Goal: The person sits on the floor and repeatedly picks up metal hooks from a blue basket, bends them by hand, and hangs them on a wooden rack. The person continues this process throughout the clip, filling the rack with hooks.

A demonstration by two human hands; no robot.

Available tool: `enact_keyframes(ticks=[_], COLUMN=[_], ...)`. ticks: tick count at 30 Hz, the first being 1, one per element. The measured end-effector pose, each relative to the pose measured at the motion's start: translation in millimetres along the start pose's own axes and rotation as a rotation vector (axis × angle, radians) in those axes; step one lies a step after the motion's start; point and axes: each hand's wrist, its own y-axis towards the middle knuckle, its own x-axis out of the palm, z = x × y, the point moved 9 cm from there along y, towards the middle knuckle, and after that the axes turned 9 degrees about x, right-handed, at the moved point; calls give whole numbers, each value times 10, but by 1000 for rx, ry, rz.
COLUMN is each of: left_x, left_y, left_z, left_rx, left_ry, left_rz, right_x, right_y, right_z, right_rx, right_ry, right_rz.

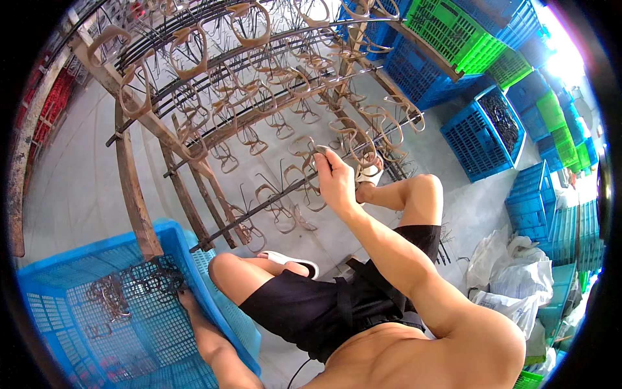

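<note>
My right hand (335,181) is raised at the rack's lower rod, thumb and fingers pinched on a tan loop-shaped piece. More tan loop-shaped pieces (353,139) hang beside it along the black rod (285,192). My left hand (188,303) reaches down into the blue plastic basket (201,295) at the lower left. It is at the edge of a pile of dark wire hooks (162,280); its fingers are mostly hidden there. Some brownish hooks (110,298) lie next to the pile.
A wooden rack (133,181) with several rods of tan pieces stands ahead. To the right are a blue crate (483,139) of dark items, stacked green crates (453,32) and white plastic bags (518,272). My bent knees and a white sandal (291,262) are below the rack.
</note>
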Motion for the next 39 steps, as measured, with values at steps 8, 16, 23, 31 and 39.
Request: enact_keyframes(ticks=[8,16,23,31,39], left_x=[-123,-662,-176,-356,-702], left_y=[-605,-1791,-2655,-2543,-2171], left_z=[1701,4184,5109,4810,3694], left_rx=[210,314,595,628,125], left_ry=[49,276,555,-150,-442], left_rz=[129,258,16,33,-39], right_x=[-92,-299,1116,914,264], right_y=[294,-547,-2291,-1203,-544], right_z=[176,-496,-794,39,14], right_rx=[-36,-460,-720,470,45], right_ry=[160,-531,-21,605,513], right_rz=[-19,122,-1014,-841,-214])
